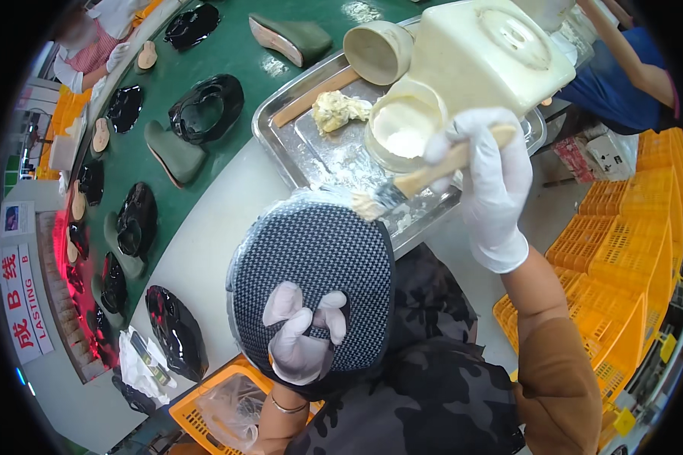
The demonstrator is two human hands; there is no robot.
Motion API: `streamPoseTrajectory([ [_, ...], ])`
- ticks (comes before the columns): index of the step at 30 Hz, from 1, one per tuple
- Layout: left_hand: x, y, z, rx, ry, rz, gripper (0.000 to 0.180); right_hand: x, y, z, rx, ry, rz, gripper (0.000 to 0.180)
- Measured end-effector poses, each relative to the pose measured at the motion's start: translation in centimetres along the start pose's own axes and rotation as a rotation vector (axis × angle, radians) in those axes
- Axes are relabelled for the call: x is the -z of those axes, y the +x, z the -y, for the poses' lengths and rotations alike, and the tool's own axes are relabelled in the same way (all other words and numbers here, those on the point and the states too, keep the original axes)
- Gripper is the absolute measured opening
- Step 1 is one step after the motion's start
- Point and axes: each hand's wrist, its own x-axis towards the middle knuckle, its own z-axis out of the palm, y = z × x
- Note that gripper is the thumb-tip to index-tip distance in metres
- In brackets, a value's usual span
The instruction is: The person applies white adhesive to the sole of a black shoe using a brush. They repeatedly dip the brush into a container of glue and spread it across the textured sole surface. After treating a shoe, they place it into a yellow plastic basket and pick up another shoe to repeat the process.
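My left hand point(303, 350), in a white glove, grips a rounded black-and-white woven piece point(319, 250) at its near edge, thumb and fingers curled over it. White paste coats the piece's far rim. My right hand point(495, 186), gloved too, is closed round the wooden handle of a paste brush point(442, 170), its bristles at the far right rim. Beyond them, a metal tray point(290, 161) smeared with paste carries a cup of white paste point(404, 136), a yellowish lump point(338, 112), a wooden stick point(316, 97) and a large cream container point(470, 53).
Left of the tray, a green conveyor point(228, 45) bears glossy black uppers point(207, 108) and green shoe lasts point(173, 155). Yellow crates point(622, 280) stack at right. An orange basket point(197, 406) with clear plastic sits low. Co-workers point(99, 45) work at the far left and far right.
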Motion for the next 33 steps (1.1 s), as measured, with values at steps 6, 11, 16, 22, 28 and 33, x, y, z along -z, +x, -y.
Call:
streamPoseTrajectory([
  [6, -0.1, 1.2, 0.6, -0.143, -0.045, 0.037, 0.042, 0.8, -1.6, 1.1, 0.057, 0.013, -0.001, 0.020],
  [11, -0.7, 1.6, 0.6, -0.189, -0.115, 0.122, 0.045, -1.2, -0.2, 1.2, 0.133, 0.122, -0.031, 0.020],
  [16, -1.6, 2.7, -0.2, -0.291, -0.134, 0.136, 0.045, -0.2, -2.6, 0.3, 0.057, 0.093, -0.003, 0.019],
  [22, -1.3, 3.0, 0.2, -0.373, -0.099, 0.102, 0.048, -0.5, -1.9, 1.3, 0.081, 0.128, -0.049, 0.019],
  [28, -1.9, 4.2, -0.1, -0.608, 0.021, 0.182, 0.046, -1.1, -2.4, 0.5, 0.002, 0.152, 0.008, 0.017],
  [33, -1.9, 4.5, 0.1, -0.786, 0.396, 0.129, 0.038, -0.8, -3.5, 1.5, -0.081, 0.128, 0.070, 0.015],
])
